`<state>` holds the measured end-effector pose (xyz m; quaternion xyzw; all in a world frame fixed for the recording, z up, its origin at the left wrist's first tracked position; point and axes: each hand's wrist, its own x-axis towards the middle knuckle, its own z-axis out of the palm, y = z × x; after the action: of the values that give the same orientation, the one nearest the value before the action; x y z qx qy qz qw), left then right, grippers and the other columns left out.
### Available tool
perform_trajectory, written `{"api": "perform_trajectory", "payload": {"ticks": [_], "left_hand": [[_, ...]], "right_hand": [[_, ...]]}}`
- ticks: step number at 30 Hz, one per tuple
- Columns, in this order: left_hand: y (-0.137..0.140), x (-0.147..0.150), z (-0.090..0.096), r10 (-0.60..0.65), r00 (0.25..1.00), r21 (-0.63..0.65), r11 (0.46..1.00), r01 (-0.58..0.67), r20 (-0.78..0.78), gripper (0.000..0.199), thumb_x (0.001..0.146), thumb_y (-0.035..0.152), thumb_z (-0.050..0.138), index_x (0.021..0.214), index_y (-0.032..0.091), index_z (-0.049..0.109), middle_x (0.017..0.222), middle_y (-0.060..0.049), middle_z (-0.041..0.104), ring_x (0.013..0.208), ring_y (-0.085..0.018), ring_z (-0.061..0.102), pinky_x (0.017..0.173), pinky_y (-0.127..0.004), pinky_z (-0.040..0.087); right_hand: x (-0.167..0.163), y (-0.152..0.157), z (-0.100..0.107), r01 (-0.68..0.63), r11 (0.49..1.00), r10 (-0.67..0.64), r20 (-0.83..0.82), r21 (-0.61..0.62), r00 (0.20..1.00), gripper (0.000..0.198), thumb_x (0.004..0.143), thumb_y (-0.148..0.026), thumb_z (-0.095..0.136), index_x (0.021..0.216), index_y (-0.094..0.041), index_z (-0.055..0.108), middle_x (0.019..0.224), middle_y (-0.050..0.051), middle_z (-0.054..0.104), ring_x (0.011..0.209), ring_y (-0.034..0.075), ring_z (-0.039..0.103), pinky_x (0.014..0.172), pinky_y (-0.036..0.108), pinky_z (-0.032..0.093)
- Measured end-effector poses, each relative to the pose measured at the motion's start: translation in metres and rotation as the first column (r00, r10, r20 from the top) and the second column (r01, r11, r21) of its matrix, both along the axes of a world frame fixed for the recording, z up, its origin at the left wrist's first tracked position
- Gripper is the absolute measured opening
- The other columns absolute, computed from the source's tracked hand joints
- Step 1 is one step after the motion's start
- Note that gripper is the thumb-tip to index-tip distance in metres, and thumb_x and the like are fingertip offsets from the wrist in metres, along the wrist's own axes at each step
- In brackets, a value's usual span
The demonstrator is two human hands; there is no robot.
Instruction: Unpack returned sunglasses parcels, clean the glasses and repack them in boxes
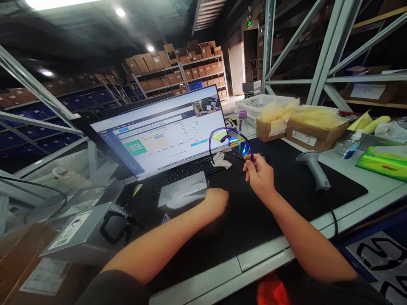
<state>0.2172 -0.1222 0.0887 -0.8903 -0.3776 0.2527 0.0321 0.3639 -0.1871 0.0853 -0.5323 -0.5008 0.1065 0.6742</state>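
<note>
Pinching purple-rimmed curved glasses with a shiny blue lens (244, 148): right hand (260, 173), thumb and fingers closed on one end. Clock read from mid-view: glasses just off centre at 3, right hand between 3 and 4. Left hand (218, 201) between 5 and 6, fingers curled, at the end of a flat silver-grey box (182, 190) at 7; can't tell if it grips it. Crumpled white tissue (221, 161) just below the glasses.

Wide black-framed monitor (159, 135) at 10: page with green panel and blue button, text too small to read; small camera picture in its upper right corner. Black keyboard (187, 168) below it. Glossy grey carton (85, 241) at 8, reads "Wakening", black logo, white barcode label (71, 228).

Grey handheld scanner (315, 169) on black mat (254, 224), past 3. Two brown cardboard boxes (318, 137) of yellow packets between 2 and 3, white labels unreadable. Clear spray bottle with blue label (349, 146) and green-yellow tissue pack (383, 163) about 3; pack's print illegible.
</note>
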Motion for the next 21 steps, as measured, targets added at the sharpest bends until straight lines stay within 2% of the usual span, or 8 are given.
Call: {"api": "perform_trajectory", "payload": {"ticks": [11,14,17,19,21], "left_hand": [[-0.005,-0.010,-0.005,0.051,0.998,-0.010,0.999,-0.050,0.045,0.030,0.095,0.033,0.064,0.119,0.015,0.062,0.114,-0.008,0.067,0.098,-0.021,0.067,0.085,-0.041,0.059],[-0.003,-0.010,-0.008,0.070,0.993,-0.028,0.997,-0.068,0.091,0.026,0.094,0.030,0.066,0.114,0.013,0.064,0.110,-0.008,0.068,0.096,-0.021,0.068,0.084,-0.041,0.059],[-0.004,-0.015,-0.005,0.051,0.977,-0.046,0.998,-0.042,0.209,0.009,0.090,0.015,0.064,0.098,0.011,0.068,0.102,-0.012,0.070,0.098,-0.025,0.068,0.085,-0.042,0.057],[-0.005,-0.023,0.002,0.009,0.940,-0.051,0.999,0.009,0.341,0.009,0.089,0.010,0.059,0.092,0.012,0.067,0.105,-0.015,0.069,0.103,-0.027,0.066,0.088,-0.040,0.055],[-0.007,-0.036,0.013,-0.037,0.887,-0.048,0.997,0.066,0.460,0.010,0.091,0.012,0.057,0.094,0.016,0.065,0.113,-0.012,0.067,0.107,-0.023,0.065,0.091,-0.036,0.053]], "right_hand": [[-0.002,0.001,-0.003,-0.012,1.000,0.012,0.024,0.003,1.000,0.030,0.099,-0.047,0.046,0.105,-0.020,0.057,0.073,-0.003,0.060,0.048,0.008,0.053,0.050,0.023,0.042],[-0.002,0.001,-0.001,-0.016,1.000,0.016,0.016,0.005,1.000,0.031,0.098,-0.048,0.047,0.104,-0.020,0.058,0.073,-0.003,0.060,0.047,0.008,0.052,0.049,0.023,0.042],[0.000,-0.001,0.000,-0.016,1.000,0.016,-0.013,0.020,1.000,0.032,0.098,-0.049,0.048,0.105,-0.020,0.058,0.073,-0.003,0.060,0.047,0.008,0.052,0.049,0.023,0.042],[0.000,-0.002,0.001,-0.014,0.999,0.016,-0.046,0.035,0.999,0.032,0.097,-0.050,0.049,0.104,-0.020,0.057,0.073,-0.003,0.060,0.047,0.008,0.052,0.049,0.023,0.042],[0.000,-0.003,0.003,-0.021,0.998,0.025,-0.089,0.055,0.996,0.032,0.096,-0.052,0.051,0.103,-0.021,0.057,0.073,-0.003,0.059,0.046,0.007,0.051,0.046,0.022,0.041]]}}
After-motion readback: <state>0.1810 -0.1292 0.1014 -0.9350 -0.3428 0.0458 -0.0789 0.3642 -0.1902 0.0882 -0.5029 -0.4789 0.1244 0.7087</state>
